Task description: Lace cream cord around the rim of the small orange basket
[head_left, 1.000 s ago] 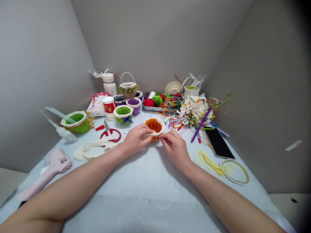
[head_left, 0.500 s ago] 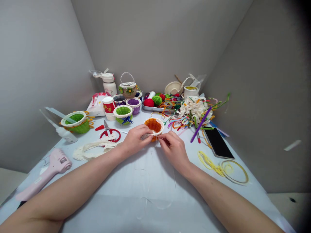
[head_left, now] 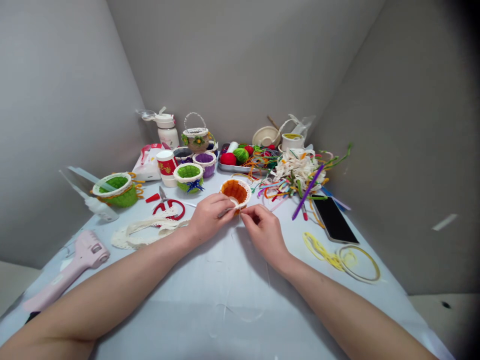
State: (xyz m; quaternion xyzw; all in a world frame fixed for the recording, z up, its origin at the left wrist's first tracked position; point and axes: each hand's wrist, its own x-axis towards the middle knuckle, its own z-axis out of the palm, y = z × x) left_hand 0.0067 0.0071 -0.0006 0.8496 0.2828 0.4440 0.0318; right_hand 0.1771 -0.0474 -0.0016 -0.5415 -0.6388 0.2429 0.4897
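Observation:
A small orange basket (head_left: 234,189) with a white lace-like rim stands on the table ahead of me, its opening tipped slightly my way. My left hand (head_left: 212,212) is closed on its near left edge, thumb outside the rim. Close by on the right, my right hand (head_left: 262,227) pinches something fine at the front of the rim. It looks like a thin pale thread, partly hidden by the fingertips. Faint strands trail across the table below the hands. Lace trim (head_left: 131,232) and red-handled scissors (head_left: 168,207) lie left of my left hand.
A pink glue gun (head_left: 80,257), a glue bottle (head_left: 99,207) and a green basket (head_left: 125,197) stand left. Further small baskets and a yarn tray (head_left: 240,169) are at the back. Right are a phone (head_left: 335,218), yellow cord (head_left: 324,252) and a hoop (head_left: 360,264).
The view has shifted slightly. My right fingertips have moved a little closer to the rim and the left hand. The left hand keeps its hold on the orange basket.

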